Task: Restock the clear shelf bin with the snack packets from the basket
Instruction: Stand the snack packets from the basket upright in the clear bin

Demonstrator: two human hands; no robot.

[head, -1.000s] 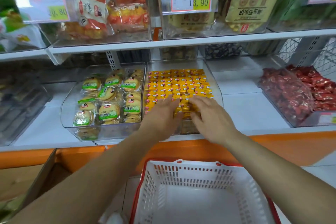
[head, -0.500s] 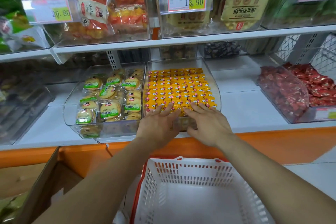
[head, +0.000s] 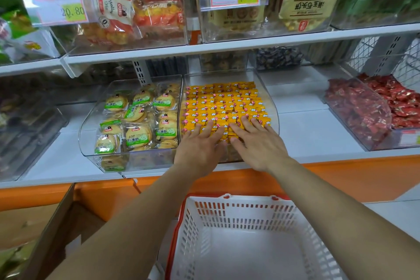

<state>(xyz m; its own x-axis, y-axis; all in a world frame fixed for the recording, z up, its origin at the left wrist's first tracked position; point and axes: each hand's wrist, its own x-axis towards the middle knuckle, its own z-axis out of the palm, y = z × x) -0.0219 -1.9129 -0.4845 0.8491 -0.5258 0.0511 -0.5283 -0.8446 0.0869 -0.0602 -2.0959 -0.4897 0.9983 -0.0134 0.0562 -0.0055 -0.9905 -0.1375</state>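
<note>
While I'm stood here watching, not much has moved over the last second. Both hands were already on the front rows of the yellow snack packets [head: 222,102], and they're still there, just shuffled a touch with the fingers fanned out wider. The left hand [head: 200,150] and right hand [head: 259,146] are both flat, palms down, fingers straight and spread, pressing on the packets near the front lip of the clear shelf bin [head: 271,107]. Neither one's got hold of anything.

The packets sit in neat rows filling most of the bin, right beside the bin of green-label biscuits [head: 136,120]. The basket [head: 227,211] down below the shelf shows nothing inside as far as I can see, same as a second ago.

So my guess is the restock is basically done and this is just patting the top layer level. If so, all that's left is lifting the hands away without dragging the front row over the lip.
</note>
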